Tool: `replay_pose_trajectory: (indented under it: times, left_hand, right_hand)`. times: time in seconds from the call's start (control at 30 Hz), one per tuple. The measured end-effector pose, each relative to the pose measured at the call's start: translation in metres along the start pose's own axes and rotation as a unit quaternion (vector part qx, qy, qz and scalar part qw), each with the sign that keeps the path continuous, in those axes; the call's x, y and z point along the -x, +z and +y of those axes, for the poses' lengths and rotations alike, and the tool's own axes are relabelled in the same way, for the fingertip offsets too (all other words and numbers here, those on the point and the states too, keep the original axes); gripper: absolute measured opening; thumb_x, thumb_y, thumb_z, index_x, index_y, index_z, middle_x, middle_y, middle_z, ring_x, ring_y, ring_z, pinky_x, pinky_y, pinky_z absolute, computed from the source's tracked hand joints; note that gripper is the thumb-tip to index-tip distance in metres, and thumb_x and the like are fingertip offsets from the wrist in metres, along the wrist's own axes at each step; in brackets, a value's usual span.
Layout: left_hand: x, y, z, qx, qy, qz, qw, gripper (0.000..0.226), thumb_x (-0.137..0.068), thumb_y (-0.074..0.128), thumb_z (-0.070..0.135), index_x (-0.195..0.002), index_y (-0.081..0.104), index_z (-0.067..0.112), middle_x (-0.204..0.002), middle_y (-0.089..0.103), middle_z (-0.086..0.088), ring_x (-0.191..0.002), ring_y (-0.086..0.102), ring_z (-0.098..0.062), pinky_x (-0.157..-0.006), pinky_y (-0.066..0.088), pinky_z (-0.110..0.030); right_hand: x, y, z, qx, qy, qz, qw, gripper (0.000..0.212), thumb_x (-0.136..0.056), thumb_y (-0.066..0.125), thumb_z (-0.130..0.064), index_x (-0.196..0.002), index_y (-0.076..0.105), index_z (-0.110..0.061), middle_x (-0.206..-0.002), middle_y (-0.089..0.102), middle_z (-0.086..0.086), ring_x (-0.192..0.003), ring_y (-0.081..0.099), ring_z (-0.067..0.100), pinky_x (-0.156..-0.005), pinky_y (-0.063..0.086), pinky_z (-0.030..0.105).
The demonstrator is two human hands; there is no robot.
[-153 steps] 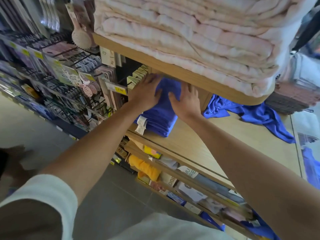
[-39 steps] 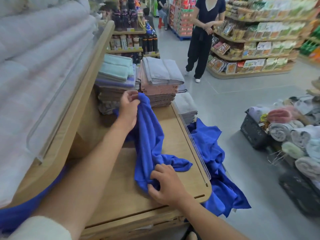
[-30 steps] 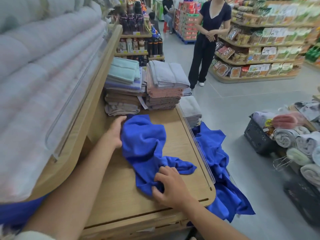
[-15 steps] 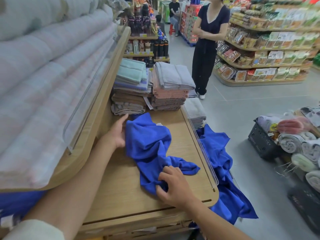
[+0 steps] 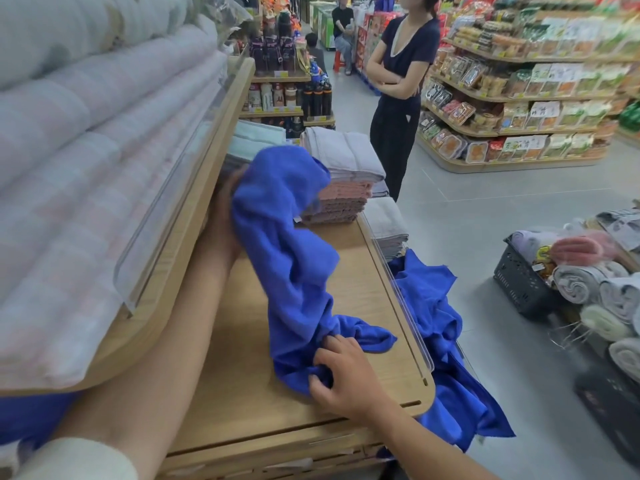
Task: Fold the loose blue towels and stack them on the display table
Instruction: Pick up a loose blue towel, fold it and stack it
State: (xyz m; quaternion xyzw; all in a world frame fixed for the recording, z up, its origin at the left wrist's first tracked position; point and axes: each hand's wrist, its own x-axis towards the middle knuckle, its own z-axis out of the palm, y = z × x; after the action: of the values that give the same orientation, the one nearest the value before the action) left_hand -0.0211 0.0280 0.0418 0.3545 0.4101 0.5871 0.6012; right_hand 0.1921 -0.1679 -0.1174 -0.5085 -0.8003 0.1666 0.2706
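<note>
Left hand [image 5: 225,216]: gripping the far end of the blue towel [image 5: 294,265], held up above the display table [image 5: 242,358]; blurred.
Right hand [image 5: 346,372]: fingers curled into the towel's near end, down on the table by its front right corner.
Blue towel: crumpled, draped from the raised end onto the table top.
Second blue towel [image 5: 443,341]: hanging over the table's right edge.
Folded towel stack [image 5: 346,181]: at the table's far end.

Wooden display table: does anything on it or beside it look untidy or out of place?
A loose blue cloth towel hangs crumpled off the wooden table's right side, outside the clear rail, toward the floor. The second blue towel, on the table, is bunched, unlike the neat folded stacks behind.
</note>
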Motion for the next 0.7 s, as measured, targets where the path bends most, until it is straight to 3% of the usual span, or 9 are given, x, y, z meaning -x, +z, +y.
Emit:
replay_pose_trajectory:
  times: [0.07,0.17,0.27,0.33,0.43,0.5,0.57,0.63,0.7]
  left_hand:
    - [0.006,-0.009,-0.018,-0.086,-0.135,-0.024,0.987,0.042,-0.097,0.056,0.048,-0.078,0.081,0.019,-0.075,0.077,0.004,-0.065,0.074,-0.01,-0.055,0.06,-0.025]
    - [0.019,-0.023,-0.049,-0.218,-0.259,-0.106,0.935,0.044,-0.101,0.05,0.05,-0.107,0.074,0.014,-0.096,0.075,-0.004,-0.058,0.065,-0.009,-0.052,0.051,-0.02]
    - [0.029,-0.038,-0.071,-0.418,-0.233,-0.131,0.868,0.041,-0.099,0.057,0.05,-0.114,0.073,0.016,-0.101,0.072,0.005,-0.05,0.046,-0.002,-0.055,0.033,-0.021]
    - [0.032,-0.042,-0.075,-0.51,-0.214,-0.153,0.819,0.032,-0.097,0.063,0.043,-0.111,0.075,0.017,-0.088,0.065,0.008,-0.058,0.046,-0.004,-0.056,0.034,-0.023]
    - [0.03,-0.038,-0.077,-0.612,-0.172,-0.158,0.755,0.026,-0.092,0.069,0.044,-0.1,0.075,0.019,-0.085,0.064,0.006,-0.071,0.052,-0.009,-0.057,0.038,-0.022]
    - [0.025,-0.031,-0.081,-0.621,-0.156,-0.134,0.756,0.037,-0.092,0.068,0.05,-0.086,0.071,0.013,-0.078,0.064,0.003,-0.059,0.051,-0.008,-0.05,0.038,-0.021]
    - [0.02,-0.026,-0.09,-0.572,-0.164,-0.072,0.8,0.048,-0.095,0.062,0.051,-0.066,0.058,0.014,-0.067,0.063,0.0,-0.046,0.048,-0.01,-0.047,0.035,-0.022]
    - [0.015,-0.026,-0.101,-0.557,-0.151,-0.034,0.816,0.047,-0.094,0.066,0.044,-0.061,0.055,0.013,-0.063,0.061,-0.002,-0.051,0.05,-0.016,-0.055,0.039,-0.027]
    - [0.012,-0.027,-0.111,-0.571,-0.133,-0.017,0.81,0.033,-0.09,0.071,0.034,-0.069,0.065,0.01,-0.07,0.063,-0.005,-0.064,0.055,-0.021,-0.067,0.047,-0.033]
  right_hand:
    - [-0.001,0.0,0.0,0.002,-0.002,-0.004,1.0,0.023,-0.079,0.064,-0.031,-0.069,0.045,-0.022,-0.074,0.044,-0.007,-0.073,0.039,0.011,-0.072,0.04,0.035]
    - [-0.002,0.001,0.001,-0.002,-0.007,0.004,1.0,0.025,-0.078,0.065,-0.03,-0.07,0.041,-0.025,-0.073,0.041,-0.009,-0.073,0.038,0.01,-0.071,0.039,0.032]
    - [-0.001,0.001,0.002,-0.001,-0.009,0.003,1.0,0.026,-0.079,0.066,-0.031,-0.072,0.04,-0.027,-0.074,0.041,-0.011,-0.073,0.037,0.008,-0.072,0.039,0.03]
    - [-0.001,0.002,0.002,0.003,-0.007,0.003,1.0,0.026,-0.078,0.066,-0.031,-0.071,0.042,-0.025,-0.074,0.04,-0.01,-0.073,0.038,0.009,-0.072,0.039,0.031]
    - [-0.002,0.002,0.001,0.011,-0.006,0.003,1.0,0.026,-0.079,0.065,-0.031,-0.07,0.043,-0.022,-0.073,0.04,-0.009,-0.073,0.038,0.01,-0.072,0.04,0.033]
    - [-0.002,0.002,0.001,0.014,-0.009,0.005,1.0,0.025,-0.079,0.065,-0.031,-0.07,0.042,-0.024,-0.073,0.04,-0.01,-0.073,0.036,0.008,-0.072,0.04,0.032]
    - [-0.001,0.002,0.0,0.014,-0.009,0.006,1.0,0.025,-0.079,0.065,-0.032,-0.071,0.042,-0.025,-0.074,0.04,-0.011,-0.073,0.036,0.007,-0.073,0.04,0.032]
    - [-0.001,0.002,0.001,0.015,-0.009,0.006,1.0,0.024,-0.079,0.065,-0.032,-0.071,0.043,-0.024,-0.074,0.041,-0.01,-0.073,0.037,0.008,-0.073,0.04,0.032]
    - [0.0,0.003,0.0,0.015,-0.01,0.008,1.0,0.025,-0.079,0.065,-0.031,-0.071,0.043,-0.023,-0.074,0.041,-0.009,-0.072,0.036,0.009,-0.071,0.039,0.031]
